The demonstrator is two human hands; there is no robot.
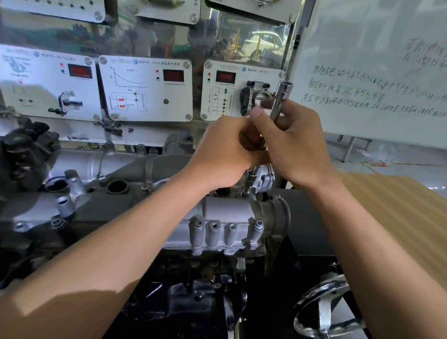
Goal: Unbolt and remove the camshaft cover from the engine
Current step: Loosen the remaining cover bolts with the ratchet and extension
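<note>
Nearest, a chrome hand wheel [325, 307] stands at the right. Beyond it, the grey cast-aluminium camshaft cover [228, 219] lies across the engine top in the middle; it is probably stiff and rather heavy, best lifted at both ends. Farther, the left hand [226, 153] is closed around a slim steel socket extension [251, 178] standing on a far bolt. The right hand [296, 143] grips the shiny T-shaped wrench handle [279, 98].

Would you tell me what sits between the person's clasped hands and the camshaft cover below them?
In the head view, a slim metal tool shaft runs down from the left hand and right hand to a bolt on the camshaft cover.
</note>
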